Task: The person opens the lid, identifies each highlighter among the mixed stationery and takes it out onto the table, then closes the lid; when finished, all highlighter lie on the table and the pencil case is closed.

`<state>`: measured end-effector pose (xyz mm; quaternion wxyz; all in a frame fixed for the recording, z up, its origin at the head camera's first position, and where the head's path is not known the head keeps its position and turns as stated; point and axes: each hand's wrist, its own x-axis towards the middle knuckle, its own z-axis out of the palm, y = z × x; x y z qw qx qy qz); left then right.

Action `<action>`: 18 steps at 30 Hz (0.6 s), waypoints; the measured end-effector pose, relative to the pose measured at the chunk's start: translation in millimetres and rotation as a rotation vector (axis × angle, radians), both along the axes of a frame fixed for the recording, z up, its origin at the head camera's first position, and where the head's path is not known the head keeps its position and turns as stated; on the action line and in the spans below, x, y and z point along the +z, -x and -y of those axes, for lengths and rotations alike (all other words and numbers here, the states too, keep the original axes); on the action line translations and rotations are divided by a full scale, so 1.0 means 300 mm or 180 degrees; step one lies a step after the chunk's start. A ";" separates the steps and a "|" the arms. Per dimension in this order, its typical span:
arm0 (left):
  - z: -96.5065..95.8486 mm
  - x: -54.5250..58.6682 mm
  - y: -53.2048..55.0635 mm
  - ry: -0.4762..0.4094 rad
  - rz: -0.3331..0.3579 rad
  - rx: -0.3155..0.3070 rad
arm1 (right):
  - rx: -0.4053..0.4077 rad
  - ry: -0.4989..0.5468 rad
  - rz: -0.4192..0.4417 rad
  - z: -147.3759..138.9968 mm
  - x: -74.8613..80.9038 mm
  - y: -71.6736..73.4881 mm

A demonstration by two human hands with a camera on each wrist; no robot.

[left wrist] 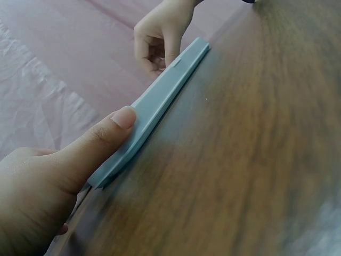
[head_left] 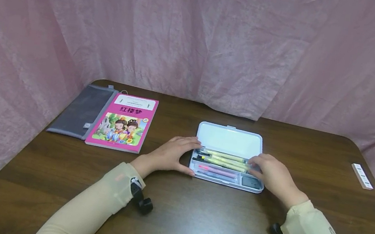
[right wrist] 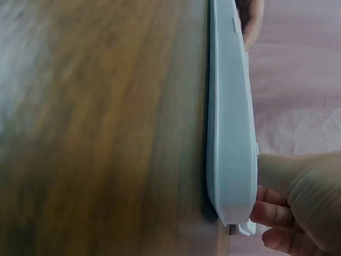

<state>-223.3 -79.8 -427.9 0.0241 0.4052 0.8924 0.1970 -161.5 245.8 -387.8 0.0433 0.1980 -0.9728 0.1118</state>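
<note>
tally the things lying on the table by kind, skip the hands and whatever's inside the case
case: 1
book: 1
grey pouch: 1
white strip: 1
Total: 4

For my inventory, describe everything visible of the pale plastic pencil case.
The pale, rounded-rectangular, plastic-looking pencil case lies flat on the brown wooden table, white lid open on the far side. Compartments hold yellow pens, a pink pen and a dark grey rectangular item. The left grip touches its left end; the right grip is over its right end.
</note>
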 end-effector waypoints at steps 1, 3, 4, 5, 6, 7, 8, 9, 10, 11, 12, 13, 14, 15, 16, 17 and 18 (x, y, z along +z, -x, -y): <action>0.000 0.000 0.001 -0.0002 -0.0005 -0.0003 | 0.0004 -0.0036 -0.0012 0.002 0.001 0.000; -0.001 0.000 0.001 -0.0007 -0.0007 -0.0007 | 0.0013 -0.0100 -0.0013 0.005 0.002 0.000; -0.001 0.001 0.001 -0.0009 -0.0010 -0.0009 | 0.0016 -0.0124 -0.0010 0.006 0.002 0.000; -0.001 0.001 0.002 -0.0006 -0.0009 -0.0007 | 0.0019 -0.0144 -0.0009 0.006 0.001 0.000; -0.001 0.001 0.002 -0.0004 -0.0005 -0.0006 | 0.0022 -0.0155 -0.0003 0.007 0.000 0.000; -0.001 0.001 0.002 -0.0001 0.0002 -0.0004 | 0.0027 -0.0157 0.0006 0.006 0.000 0.001; -0.001 0.001 0.003 -0.0003 0.0010 -0.0003 | 0.0036 -0.0149 0.0009 0.006 -0.001 0.002; -0.001 0.002 0.002 -0.0001 0.0017 -0.0001 | 0.0045 -0.0133 0.0007 0.004 -0.002 0.002; -0.001 0.003 0.002 0.0002 0.0023 -0.0001 | 0.0061 -0.0112 -0.0006 0.003 -0.003 0.003; -0.001 0.003 0.002 0.0008 0.0025 -0.0001 | 0.0083 -0.0086 -0.0016 0.002 -0.002 0.003; -0.001 0.004 0.002 0.0009 0.0023 -0.0003 | 0.0111 -0.0055 -0.0029 0.001 -0.001 0.004; -0.001 0.004 0.001 0.0008 0.0017 -0.0004 | 0.0141 -0.0021 -0.0041 -0.001 0.001 0.004; -0.001 0.004 0.001 0.0008 0.0008 -0.0006 | 0.0173 0.0024 -0.0051 -0.003 0.002 0.004; -0.001 0.003 0.000 0.0008 0.0002 -0.0006 | 0.0204 0.0066 -0.0056 -0.004 0.005 0.004; -0.001 0.003 0.000 0.0008 -0.0006 -0.0007 | 0.0230 0.0107 -0.0054 -0.005 0.008 0.004; -0.002 0.001 0.000 0.0003 -0.0012 -0.0007 | 0.0249 0.0151 -0.0041 -0.007 0.012 0.004; -0.002 0.000 0.000 -0.0003 -0.0014 -0.0008 | 0.0257 0.0193 -0.0026 -0.009 0.016 0.004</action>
